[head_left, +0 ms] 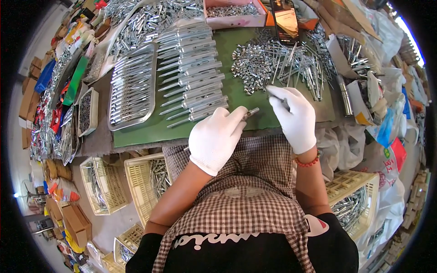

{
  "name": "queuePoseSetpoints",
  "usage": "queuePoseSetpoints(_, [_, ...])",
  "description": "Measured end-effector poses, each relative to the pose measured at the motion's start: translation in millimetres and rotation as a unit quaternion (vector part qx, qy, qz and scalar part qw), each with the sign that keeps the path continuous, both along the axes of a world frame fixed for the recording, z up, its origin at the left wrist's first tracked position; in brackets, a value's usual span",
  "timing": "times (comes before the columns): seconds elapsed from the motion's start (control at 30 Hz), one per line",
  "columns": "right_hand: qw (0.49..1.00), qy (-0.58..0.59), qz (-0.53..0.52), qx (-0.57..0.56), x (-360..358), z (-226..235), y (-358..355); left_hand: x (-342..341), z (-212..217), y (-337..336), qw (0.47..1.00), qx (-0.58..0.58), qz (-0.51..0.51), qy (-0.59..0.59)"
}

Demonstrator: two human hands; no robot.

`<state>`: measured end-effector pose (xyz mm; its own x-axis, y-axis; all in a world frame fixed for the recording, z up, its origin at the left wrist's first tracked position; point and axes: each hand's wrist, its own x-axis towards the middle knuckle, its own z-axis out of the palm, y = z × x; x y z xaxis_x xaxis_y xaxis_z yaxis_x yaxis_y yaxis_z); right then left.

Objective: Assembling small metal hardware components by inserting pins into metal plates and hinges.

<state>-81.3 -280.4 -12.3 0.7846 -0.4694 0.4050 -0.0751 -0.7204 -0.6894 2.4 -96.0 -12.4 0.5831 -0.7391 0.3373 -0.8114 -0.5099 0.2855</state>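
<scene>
Both my hands wear white gloves. My left hand (pixel 217 136), over the mat's front edge, is closed round a slim metal tube (pixel 253 112); its silvery end sticks out past the fingertips and most of it is hidden in the palm. My right hand (pixel 293 116) is held to the right with thumb and fingers drawn together, and what they pinch, if anything, is too small to name. Just beyond its fingertips lies a heap of small silvery metal collars (pixel 249 68). Thin metal rods (pixel 314 75) lie loosely to the right of that heap. Left of my hands, metal sleeves with rods (pixel 195 77) lie in a stacked row.
A metal tray (pixel 152 98) of similar parts lies at the left on the green mat (pixel 136 136). At the back are a pink box (pixel 236 20) of small parts and a phone (pixel 286 22). Cream plastic crates (pixel 136 182) with metal parts stand below the table.
</scene>
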Motion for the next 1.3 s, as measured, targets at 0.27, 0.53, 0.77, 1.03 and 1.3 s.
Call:
queuePoseSetpoints(0.27, [0.949, 0.043, 0.094, 0.297, -6, 1, 8, -8, 3, 0, 0.995, -0.094, 0.015, 0.032])
queuePoseSetpoints(0.53, [0.924, 0.061, 0.08, 0.368, -7, 6, 9, -11, 5, 0, 0.983, -0.13, 0.016, 0.127])
queuePoseSetpoints(0.77, [0.91, 0.055, 0.082, 0.403, -8, 4, 8, -14, 9, -1, 0.966, -0.132, 0.012, 0.223])
queuePoseSetpoints(1.03, [0.985, -0.026, 0.009, 0.173, -13, -12, -16, -14, 10, 1, 0.965, -0.114, 0.006, 0.238])
queuePoseSetpoints(1.3, [0.949, 0.196, -0.187, -0.163, 22, -9, -57, -20, 7, -12, 0.966, -0.115, -0.003, 0.232])
